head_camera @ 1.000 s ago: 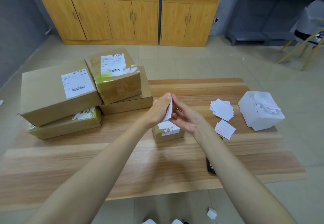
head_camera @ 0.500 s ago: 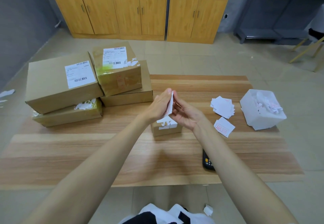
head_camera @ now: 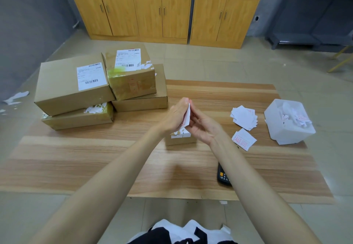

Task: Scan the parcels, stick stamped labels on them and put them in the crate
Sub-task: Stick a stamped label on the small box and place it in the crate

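Note:
Above the middle of the wooden table (head_camera: 114, 159), my left hand (head_camera: 175, 117) and my right hand (head_camera: 202, 125) pinch a white stamped label (head_camera: 187, 116) between them, held on edge. Just below the hands stands a small cardboard parcel (head_camera: 180, 138), partly hidden by them. Several larger parcels (head_camera: 99, 87) with barcode labels are stacked at the table's left back. A loose pile of white labels (head_camera: 244, 116) and a single red-stamped label (head_camera: 243, 139) lie to the right. The black scanner (head_camera: 223, 177) lies near the front edge, half under my right forearm.
A white plastic bin (head_camera: 286, 129) filled with crumpled paper stands at the table's right edge. Wooden cabinets (head_camera: 162, 14) line the back wall. Paper scraps (head_camera: 17, 97) lie on the floor at left.
Both hands keep working the label in the same spot over the small parcel. The camera has tilted down a little, showing more of the table's front edge.

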`<state>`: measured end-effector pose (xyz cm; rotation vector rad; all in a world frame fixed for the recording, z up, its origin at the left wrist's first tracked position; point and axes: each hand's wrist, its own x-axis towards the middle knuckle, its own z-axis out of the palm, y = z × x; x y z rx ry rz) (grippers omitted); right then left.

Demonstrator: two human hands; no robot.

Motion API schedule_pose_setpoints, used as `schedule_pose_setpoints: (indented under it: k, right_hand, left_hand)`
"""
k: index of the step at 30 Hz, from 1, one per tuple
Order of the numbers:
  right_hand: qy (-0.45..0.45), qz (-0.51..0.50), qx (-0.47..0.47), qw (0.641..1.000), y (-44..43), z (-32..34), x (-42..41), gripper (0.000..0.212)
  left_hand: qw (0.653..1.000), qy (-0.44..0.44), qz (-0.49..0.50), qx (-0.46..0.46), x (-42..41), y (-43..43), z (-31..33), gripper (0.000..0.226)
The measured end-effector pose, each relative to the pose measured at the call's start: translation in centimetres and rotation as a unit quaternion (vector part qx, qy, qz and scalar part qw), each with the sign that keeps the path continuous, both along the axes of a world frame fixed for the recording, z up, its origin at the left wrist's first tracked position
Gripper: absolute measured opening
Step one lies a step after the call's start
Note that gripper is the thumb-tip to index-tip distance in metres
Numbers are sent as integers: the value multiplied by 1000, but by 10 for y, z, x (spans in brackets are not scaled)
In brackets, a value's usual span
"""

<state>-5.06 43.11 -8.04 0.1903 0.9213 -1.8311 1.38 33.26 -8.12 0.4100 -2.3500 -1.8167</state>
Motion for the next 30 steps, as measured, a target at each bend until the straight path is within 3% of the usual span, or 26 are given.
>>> schedule_pose_setpoints:
  k: [4,8,13,17,19,22,25,30]
  right_hand:
    - [62,24,28,997,9,-1,-4,10]
    - [122,37,67,990,13,-5,-10,9]
    - [151,11,131,980,15,-7,-17,7]
    - [182,-42,137,973,19,-7,-21,3]
    - [223,-47,131,965,20,-6,-21,5]
    - [259,-6,112,959,20,-4,-19,3]
    - [241,19,112,964,14,-4,-17,15]
    - [239,-38,119,963,11,-7,-19,14]
  left_hand:
    - [999,-19,8,-45,1,-3,-3,32]
    - [997,-25,39,-59,-1,2,-4,33]
    - [996,-7,88,-5,-1,0,-2,16]
    - [970,-18,199,-138,-2,-1,-10,32]
    - [961,-4,221,-168,-1,0,-11,29]
    - [984,11,155,-83,-2,7,-8,19]
    - [990,30,135,-2,-4,15,-4,27]
    - [987,40,131,86,0,19,-1,28]
